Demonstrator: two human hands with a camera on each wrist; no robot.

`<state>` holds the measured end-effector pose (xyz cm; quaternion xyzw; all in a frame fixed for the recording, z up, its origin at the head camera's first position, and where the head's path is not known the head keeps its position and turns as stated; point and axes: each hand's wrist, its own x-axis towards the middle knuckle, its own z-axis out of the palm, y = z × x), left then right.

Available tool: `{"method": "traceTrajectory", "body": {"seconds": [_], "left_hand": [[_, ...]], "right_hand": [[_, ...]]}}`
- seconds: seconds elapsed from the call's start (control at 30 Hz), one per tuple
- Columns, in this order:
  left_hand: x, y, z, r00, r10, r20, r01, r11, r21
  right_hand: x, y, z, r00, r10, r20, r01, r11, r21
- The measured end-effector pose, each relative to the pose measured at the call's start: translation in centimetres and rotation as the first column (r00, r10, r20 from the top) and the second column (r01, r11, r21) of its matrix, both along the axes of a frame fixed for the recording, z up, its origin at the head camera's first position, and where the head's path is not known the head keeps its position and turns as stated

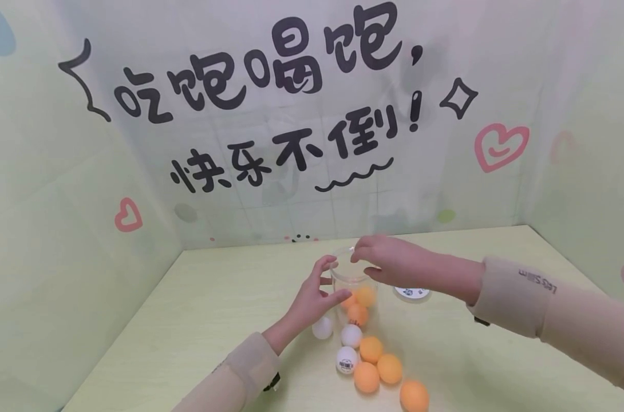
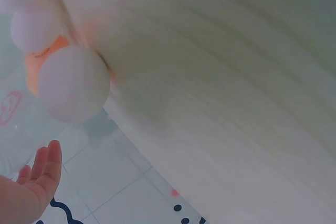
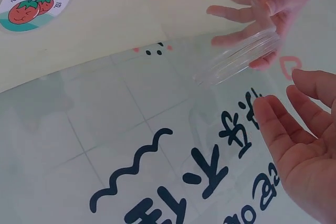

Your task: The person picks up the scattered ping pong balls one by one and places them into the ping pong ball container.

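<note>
Head view: orange and white balls [image 1: 366, 377] are strewn before the clear jar [image 1: 354, 280], gripped by the left hand [image 1: 309, 297]; the relaxed right hand [image 1: 397, 260] is held at its mouth. Beyond are seen a fruit-printed disc [image 1: 412, 293] and backdrop [image 1: 296, 209] lettered “吃饱喝饱,快乐不倒!”

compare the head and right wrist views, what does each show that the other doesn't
Only the head view shows the white balls and the right sleeve.

Only the right wrist view shows the tomatoes printed on the disc.

Both show the disc, the left hand at the clear jar, the right hand near its mouth, wall writing, and something orange, blurred in the right wrist view.
</note>
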<state>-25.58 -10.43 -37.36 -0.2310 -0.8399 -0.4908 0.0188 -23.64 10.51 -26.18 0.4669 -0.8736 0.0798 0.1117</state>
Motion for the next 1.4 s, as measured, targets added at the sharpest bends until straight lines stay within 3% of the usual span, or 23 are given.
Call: {"method": "traceTrajectory", "body": {"seconds": [0.23, 0.47, 0.63, 0.83, 1.4], "left_hand": [[0.0, 0.1, -0.1, 1.000, -0.005, 0.009, 0.005, 1.000, -0.005], [-0.1, 0.2, -0.1, 1.000, 0.003, 0.000, -0.003, 1.000, -0.016], [0.0, 0.2, 0.0, 1.000, 0.003, 0.000, -0.003, 1.000, -0.012], [0.1, 0.3, 0.2, 1.000, 0.001, 0.000, -0.001, 1.000, -0.011], [0.2, 0.2, 0.3, 1.000, 0.015, 0.001, -0.015, 1.000, -0.005]], "right_hand": [[2.7, 1.3, -1.9, 0.998, 0.059, -0.025, -0.061, 0.997, -0.047], [4.1, 2.9, -4.5, 0.993, 0.066, 0.100, -0.063, 0.997, -0.033], [4.5, 4.3, -7.2, 0.966, 0.153, 0.208, -0.154, 0.988, -0.013], [5.4, 5.6, -9.5, 0.925, 0.280, 0.257, -0.304, 0.951, 0.056], [6.4, 5.7, -11.6, 0.894, 0.285, 0.347, -0.329, 0.941, 0.075]]}}
